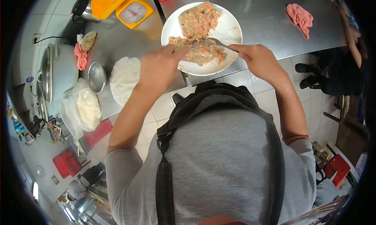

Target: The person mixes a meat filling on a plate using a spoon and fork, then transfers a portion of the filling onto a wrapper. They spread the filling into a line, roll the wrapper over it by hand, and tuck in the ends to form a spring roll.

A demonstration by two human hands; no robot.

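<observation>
A large white plate [231, 23] at the table edge carries two mounds of minced filling [200, 19] flecked with orange bits. My right hand [260, 60] grips the handle of a metal spoon [223, 45], whose head rests in the nearer mound. From the other side, my left hand [158, 68] is closed on a metal utensil [199, 43] that reaches into the same filling; its exact kind is hard to see. Left of that hand, a thin round dough sheet [124, 78] lies on the steel table.
A metal bowl [97, 77] and a bagged lump of dough [87, 107] sit at the left. Behind are a yellow kitchen scale [134, 11] and a large pot [64, 72]. A pink cloth [299, 19] lies at the right. Another person [346, 64] is beyond the table's right end.
</observation>
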